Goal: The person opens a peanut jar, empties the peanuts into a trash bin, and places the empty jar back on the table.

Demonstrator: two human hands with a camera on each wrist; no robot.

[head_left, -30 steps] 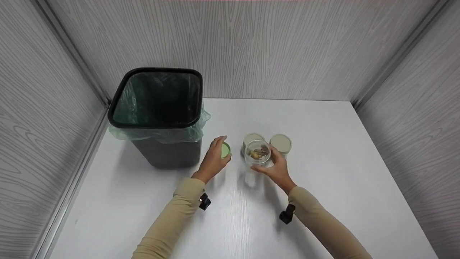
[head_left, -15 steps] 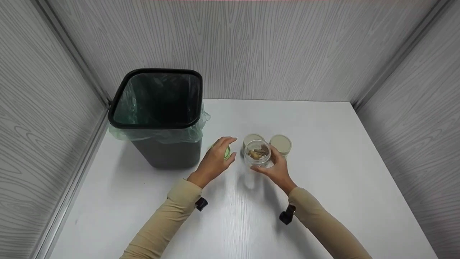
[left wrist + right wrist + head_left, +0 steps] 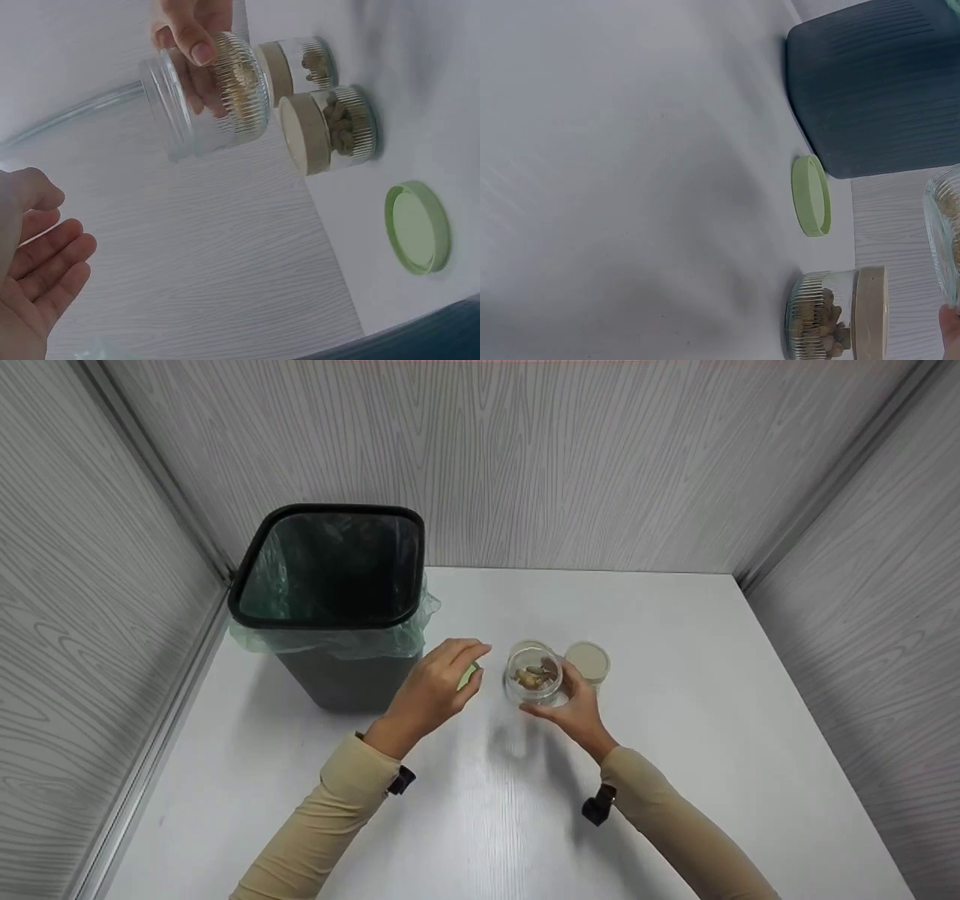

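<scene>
Head view: right hand holds open jar (lifted), left hand empty

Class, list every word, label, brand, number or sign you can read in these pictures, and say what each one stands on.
None: no readable text shows in any view.
Open jar in the right hand: no label shows.
Two lidded jars: plain lids, no print.
Green lid: blank.
Bin: no marking shows.
Wrist straps: dark, nothing legible.
</scene>
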